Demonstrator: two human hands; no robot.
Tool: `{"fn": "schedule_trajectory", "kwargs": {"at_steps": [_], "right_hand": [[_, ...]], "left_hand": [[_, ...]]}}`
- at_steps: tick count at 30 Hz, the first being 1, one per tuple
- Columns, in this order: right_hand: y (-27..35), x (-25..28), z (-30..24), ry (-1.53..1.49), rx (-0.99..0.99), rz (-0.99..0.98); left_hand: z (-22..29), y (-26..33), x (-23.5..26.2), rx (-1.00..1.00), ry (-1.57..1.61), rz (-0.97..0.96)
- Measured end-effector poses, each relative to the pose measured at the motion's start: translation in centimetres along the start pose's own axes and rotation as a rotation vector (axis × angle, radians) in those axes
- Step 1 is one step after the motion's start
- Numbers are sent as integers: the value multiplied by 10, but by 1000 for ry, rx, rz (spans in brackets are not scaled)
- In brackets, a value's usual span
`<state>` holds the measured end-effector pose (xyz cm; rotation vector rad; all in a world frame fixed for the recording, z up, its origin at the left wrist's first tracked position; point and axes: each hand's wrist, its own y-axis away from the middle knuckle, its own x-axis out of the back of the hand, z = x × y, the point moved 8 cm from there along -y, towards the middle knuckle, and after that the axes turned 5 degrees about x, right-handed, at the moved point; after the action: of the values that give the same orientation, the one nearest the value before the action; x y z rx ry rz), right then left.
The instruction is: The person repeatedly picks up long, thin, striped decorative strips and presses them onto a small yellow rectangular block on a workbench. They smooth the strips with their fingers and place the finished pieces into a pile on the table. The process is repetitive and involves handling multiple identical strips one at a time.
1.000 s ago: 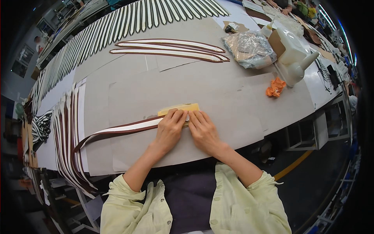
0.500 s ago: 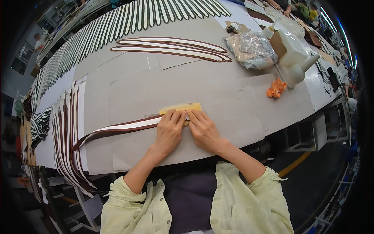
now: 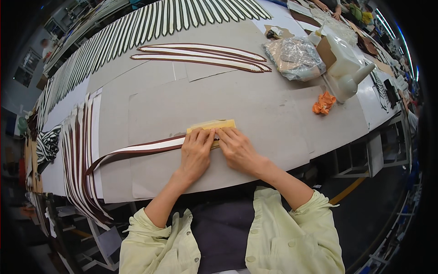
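Note:
A long strap (image 3: 150, 148), white down the middle with dark brown edges, runs from the left over the table to my fingers. On its end is my left hand (image 3: 197, 153), fingers bent and pressed together. Close beside it, my right hand (image 3: 237, 148) pinches at the same end, with the fingertips of both hands nearly touching. Beneath and just beyond the fingertips lies a flat yellow block (image 3: 223, 123). The strap's very tip is hidden by my fingers.
More brown-and-white straps (image 3: 82, 155) hang over the table's left edge; several lie in the middle (image 3: 200, 55). Dark-edged strips (image 3: 150, 20) line the far side. To the right are a clear plastic bag (image 3: 294, 59), a white bottle (image 3: 349, 84) and a crumpled orange piece (image 3: 324, 103).
Both hands have shifted very slightly, and the fingertips have drawn closer together over the strap's end. The strap and the yellow block lie almost as before.

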<state>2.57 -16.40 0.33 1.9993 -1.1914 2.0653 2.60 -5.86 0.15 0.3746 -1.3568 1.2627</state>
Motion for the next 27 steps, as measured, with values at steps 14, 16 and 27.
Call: {"fn": "schedule_trajectory", "kwargs": {"at_steps": [14,16,27], "right_hand": [[6,18,8,-59,-265,193],[4,13,9,-34,-317,218],[3,4,23,-91,-441,245]], "left_hand": [[-12,20,31,94,-134,72],[0,33,26,66,-5,38],[19,24,11,44,50,-33]]}}
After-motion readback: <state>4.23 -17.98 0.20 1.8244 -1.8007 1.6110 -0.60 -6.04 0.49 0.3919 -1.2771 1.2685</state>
